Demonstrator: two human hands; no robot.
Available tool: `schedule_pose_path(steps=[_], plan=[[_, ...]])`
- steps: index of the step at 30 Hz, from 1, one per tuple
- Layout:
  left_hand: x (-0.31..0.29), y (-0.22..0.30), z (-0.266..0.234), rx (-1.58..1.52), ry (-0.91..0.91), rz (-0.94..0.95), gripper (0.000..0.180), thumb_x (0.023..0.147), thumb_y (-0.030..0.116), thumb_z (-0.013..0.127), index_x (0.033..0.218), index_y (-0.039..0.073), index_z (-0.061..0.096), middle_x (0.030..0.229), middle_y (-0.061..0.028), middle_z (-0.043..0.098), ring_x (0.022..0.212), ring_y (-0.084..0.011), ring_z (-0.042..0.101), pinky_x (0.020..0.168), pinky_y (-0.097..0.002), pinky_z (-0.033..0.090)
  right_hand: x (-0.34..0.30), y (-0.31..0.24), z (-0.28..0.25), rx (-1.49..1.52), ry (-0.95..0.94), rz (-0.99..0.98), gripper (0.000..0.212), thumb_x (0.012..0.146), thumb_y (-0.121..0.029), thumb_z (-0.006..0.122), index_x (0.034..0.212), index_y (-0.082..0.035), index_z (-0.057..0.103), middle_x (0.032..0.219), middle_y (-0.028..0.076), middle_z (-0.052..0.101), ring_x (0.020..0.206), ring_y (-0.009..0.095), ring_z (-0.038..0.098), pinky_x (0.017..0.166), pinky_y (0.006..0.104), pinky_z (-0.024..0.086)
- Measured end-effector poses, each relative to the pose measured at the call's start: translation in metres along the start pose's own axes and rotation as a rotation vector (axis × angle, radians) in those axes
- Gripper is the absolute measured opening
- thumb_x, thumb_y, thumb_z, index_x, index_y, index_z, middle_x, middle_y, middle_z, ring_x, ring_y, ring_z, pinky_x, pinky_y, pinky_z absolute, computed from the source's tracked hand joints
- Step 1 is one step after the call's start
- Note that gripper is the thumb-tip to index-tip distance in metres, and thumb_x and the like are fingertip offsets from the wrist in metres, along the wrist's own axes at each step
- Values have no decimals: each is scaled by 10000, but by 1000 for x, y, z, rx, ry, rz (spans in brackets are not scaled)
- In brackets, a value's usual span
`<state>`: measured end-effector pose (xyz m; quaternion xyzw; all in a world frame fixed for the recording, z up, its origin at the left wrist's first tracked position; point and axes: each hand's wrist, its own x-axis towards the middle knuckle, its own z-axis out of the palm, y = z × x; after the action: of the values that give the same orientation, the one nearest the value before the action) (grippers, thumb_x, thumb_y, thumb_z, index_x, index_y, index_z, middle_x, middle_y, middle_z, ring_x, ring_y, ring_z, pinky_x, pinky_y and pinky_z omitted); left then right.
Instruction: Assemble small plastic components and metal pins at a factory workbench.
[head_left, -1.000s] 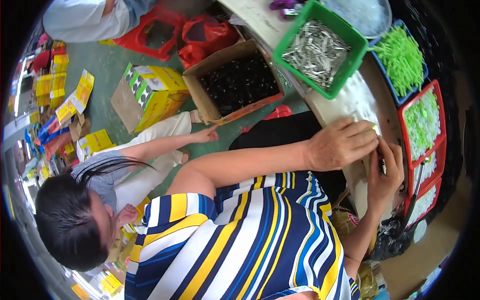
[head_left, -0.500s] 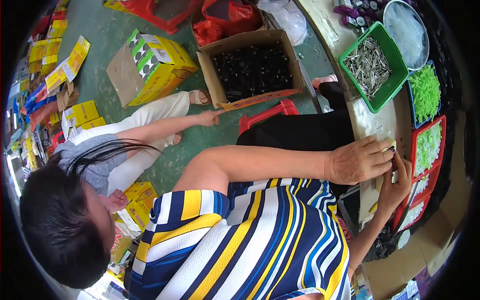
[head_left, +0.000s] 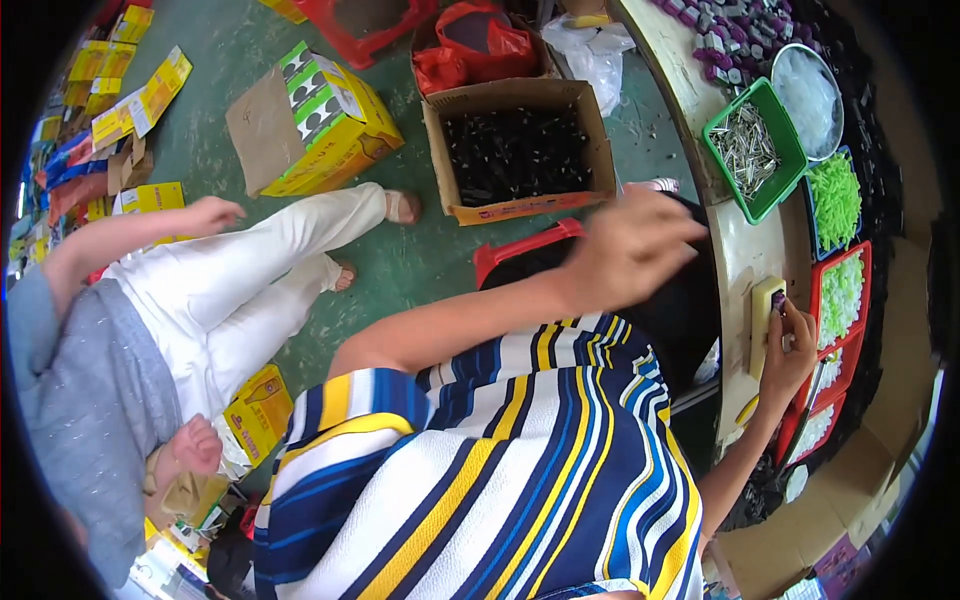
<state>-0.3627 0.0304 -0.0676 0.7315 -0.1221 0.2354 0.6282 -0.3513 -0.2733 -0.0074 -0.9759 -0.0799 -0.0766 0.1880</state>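
My right hand [head_left: 788, 352] is closed at the workbench's edge. Its fingertips pinch a small purple piece [head_left: 778, 301] at the top of a cream-coloured block [head_left: 757, 330]. Apart from it, my left hand [head_left: 640, 250] hangs over my dark-trousered lap, near the cardboard box. Motion smears its fingers, and whether anything is in them cannot be made out. A green basket [head_left: 800, 172] of thin metal pins stands beyond the block. Beside my right hand sits a red tray [head_left: 818, 345] holding green and white small parts.
A cardboard box [head_left: 600, 180] of black parts stands on the floor by a red stool [head_left: 500, 250]. Purple-and-grey pieces [head_left: 715, 45], a bowl of clear parts [head_left: 803, 105] and light-green parts [head_left: 834, 205] lie on the bench. A co-worker in white trousers [head_left: 240, 260] stands at the left.
My left hand has left the block and swung back left towards the box. My right hand stays at the block. The co-worker's pointing arm has drawn back from the box.
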Motion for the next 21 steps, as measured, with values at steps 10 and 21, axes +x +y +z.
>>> schedule_pose_path(steps=[10,21], plan=[[-313,-240,-137,-527,821,-1676,412,878,70,567,1288,112,578,1018,-45,663,816,-177,612,764,-319,502,9,5,3,5,-32,13,201,885,-36,662,1075,30,671,860,57,585,690,116,553,619,247,447],[-277,-300,-59,-1046,897,-1248,817,690,-114,507,1422,231,392,1439,29,410,1249,-250,431,1078,-624,260,14,18,-1,-22,-67,-45,208,883,-54,643,1060,54,666,850,123,658,746,166,628,698,303,496]])
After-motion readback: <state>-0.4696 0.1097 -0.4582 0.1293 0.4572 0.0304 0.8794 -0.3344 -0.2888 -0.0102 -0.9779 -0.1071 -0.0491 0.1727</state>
